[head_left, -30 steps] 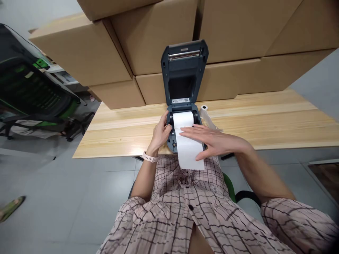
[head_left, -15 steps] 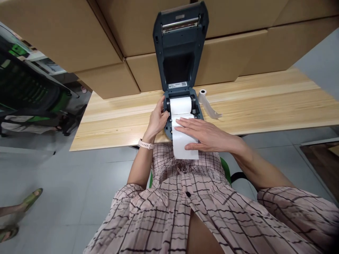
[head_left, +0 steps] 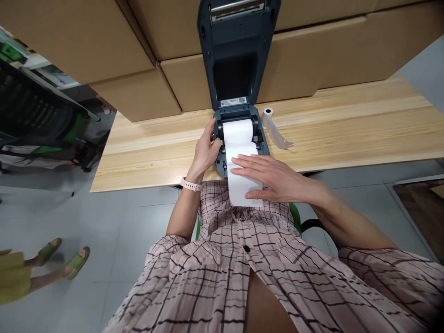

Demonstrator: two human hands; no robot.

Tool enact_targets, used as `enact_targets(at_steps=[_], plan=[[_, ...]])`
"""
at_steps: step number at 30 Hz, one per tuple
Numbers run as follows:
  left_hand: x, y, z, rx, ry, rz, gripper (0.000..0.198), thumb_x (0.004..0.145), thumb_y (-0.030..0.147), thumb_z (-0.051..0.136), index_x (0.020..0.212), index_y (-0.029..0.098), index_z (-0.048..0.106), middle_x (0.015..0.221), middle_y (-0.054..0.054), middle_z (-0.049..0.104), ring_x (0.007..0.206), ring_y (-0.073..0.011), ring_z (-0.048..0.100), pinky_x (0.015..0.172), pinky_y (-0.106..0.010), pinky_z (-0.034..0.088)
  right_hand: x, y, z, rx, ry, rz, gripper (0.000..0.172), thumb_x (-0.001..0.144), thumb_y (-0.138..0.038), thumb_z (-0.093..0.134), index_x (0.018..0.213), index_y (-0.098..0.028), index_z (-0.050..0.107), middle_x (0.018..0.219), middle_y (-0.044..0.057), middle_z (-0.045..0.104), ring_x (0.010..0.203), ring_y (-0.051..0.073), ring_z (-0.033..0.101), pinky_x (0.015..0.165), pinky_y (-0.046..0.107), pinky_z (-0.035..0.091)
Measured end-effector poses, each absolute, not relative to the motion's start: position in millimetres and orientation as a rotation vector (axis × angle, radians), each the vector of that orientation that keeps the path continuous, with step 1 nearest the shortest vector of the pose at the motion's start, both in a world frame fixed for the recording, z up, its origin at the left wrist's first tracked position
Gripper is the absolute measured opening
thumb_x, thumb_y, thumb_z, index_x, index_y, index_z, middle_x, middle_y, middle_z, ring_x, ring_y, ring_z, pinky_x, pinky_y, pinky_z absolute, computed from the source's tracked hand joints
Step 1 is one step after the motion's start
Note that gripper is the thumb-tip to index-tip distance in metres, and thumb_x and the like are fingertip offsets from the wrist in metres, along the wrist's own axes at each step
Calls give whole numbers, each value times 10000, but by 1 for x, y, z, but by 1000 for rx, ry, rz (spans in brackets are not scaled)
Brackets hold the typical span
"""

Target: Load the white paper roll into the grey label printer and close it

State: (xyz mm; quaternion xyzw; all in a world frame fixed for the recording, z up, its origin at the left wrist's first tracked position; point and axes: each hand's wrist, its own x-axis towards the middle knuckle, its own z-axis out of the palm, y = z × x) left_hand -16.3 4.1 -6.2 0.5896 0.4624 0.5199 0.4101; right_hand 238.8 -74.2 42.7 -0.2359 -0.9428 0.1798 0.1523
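Observation:
A dark grey label printer (head_left: 235, 55) sits at the table's front edge, its lid raised upright. Inside it, between two black holders, lies a white label roll (head_left: 237, 131). From the roll a wide white label strip (head_left: 238, 192) runs toward me, past the printer's front and the table edge. My left hand (head_left: 205, 151) grips the printer's left side, thumb at the inner rim and fingers along the outside. Flat on the strip rests my right hand (head_left: 275, 179), fingers stretched out to the left. It covers part of the strip and the printer's front right.
A small paper roll (head_left: 268, 112) with a loose tail lies right of the printer. Large cardboard boxes (head_left: 135, 95) stack behind it on the wooden table (head_left: 347, 134). An office chair (head_left: 38, 101) stands at left. A person's feet in green sandals (head_left: 77, 263) are at lower left.
My view has shifted slightly, and the printer's lid top is now cut off. My right hand stays flat on the strip. The person at lower left has stepped further into view.

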Motion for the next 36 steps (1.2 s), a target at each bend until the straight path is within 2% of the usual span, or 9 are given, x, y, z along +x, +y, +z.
enact_targets(at_steps=[3,6,9,19,24,29,31,34,36], plan=[[-12,-4,-6,1348,1173,1257,714,916,305,714,1585,271,466,1529,-133,634,1434,-334,586,1236,-557,418,240,-75,40,-679,-2689,523,758,1022,-672,532,1644,-254,420,1726,93,389,1609,303,379,1287,550,364],[-2,-22,-8,1225,1201,1274,849,891,367,780,1631,280,373,1644,-139,514,1554,-344,457,1303,-556,330,240,-76,39,-666,-2673,536,767,999,-684,563,1641,-289,424,1730,78,385,1607,305,380,1295,547,353],[7,-41,-10,1212,1173,1300,942,817,386,863,1619,342,370,1743,-72,375,1643,-329,305,1354,-522,243,240,-77,39,-665,-2671,519,763,990,-678,583,1626,-277,452,1729,98,383,1608,319,377,1287,561,359],[14,-55,1,1079,1101,1249,935,861,313,794,1654,394,305,1796,19,255,1692,-302,159,1374,-485,205,241,-80,36,-638,-2639,516,663,1024,-583,598,1614,-315,456,1712,73,430,1583,300,424,1258,572,393],[16,-59,9,1012,1105,1249,965,839,302,795,1661,345,291,1795,-11,266,1677,-297,218,1366,-461,234,245,-79,42,-588,-2647,576,684,1013,-602,603,1624,-342,438,1718,74,420,1584,312,422,1258,601,405],[15,-58,15,963,1090,1230,1036,769,321,860,1648,302,311,1741,-82,390,1609,-328,379,1338,-496,305,265,-32,100,-655,-2274,452,561,1047,-477,600,1592,-459,468,1634,-40,541,1525,256,509,1284,535,442],[14,-60,14,951,1093,1221,1058,743,338,890,1639,310,328,1721,-91,422,1581,-337,426,1328,-514,329,268,9,129,-691,-1959,207,468,1085,-508,506,1512,-339,594,1517,-4,649,1437,229,592,1240,455,486],[13,-70,7,947,1166,1215,1088,722,397,924,1636,332,337,1742,-97,380,1601,-361,392,1330,-550,325,255,80,162,-843,-1733,161,713,1043,-636,395,1429,-80,622,1413,52,696,1370,196,622,1183,298,469],[12,-79,3,951,1245,1214,1119,720,467,930,1647,345,316,1783,-95,283,1650,-375,285,1340,-562,301,236,122,175,-981,-1637,337,790,973,-673,390,1418,-62,618,1374,36,724,1342,188,645,1132,252,470]])
